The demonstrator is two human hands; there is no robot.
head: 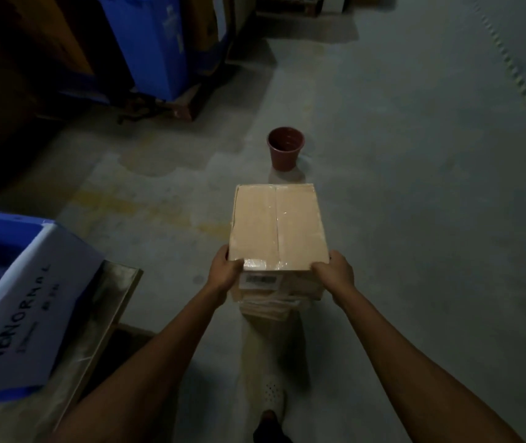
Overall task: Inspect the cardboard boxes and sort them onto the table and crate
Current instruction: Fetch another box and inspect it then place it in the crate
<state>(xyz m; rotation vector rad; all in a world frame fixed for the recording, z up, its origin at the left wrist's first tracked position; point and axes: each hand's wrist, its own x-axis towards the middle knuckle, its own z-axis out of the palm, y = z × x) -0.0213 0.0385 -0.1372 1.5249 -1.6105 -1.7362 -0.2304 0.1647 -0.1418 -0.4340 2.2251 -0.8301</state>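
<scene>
Your left hand point(223, 271) and right hand point(335, 271) clamp the near corners of the taped cardboard box point(277, 225), held above the floor, just short of the brown pot point(285, 148), right of the blue crate point(15, 282).

Both forearms are bare, with no sleeves, and neither the left hand point(225, 270) nor the right hand point(335, 272) is gloved. Below, light trousers point(268, 353) and a white perforated shoe point(274, 394).

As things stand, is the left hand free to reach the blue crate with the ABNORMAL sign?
Probably not yet. The left hand and right hand both grip the taped brown cardboard box. The blue plastic crate sits unobstructed to the left.
</scene>
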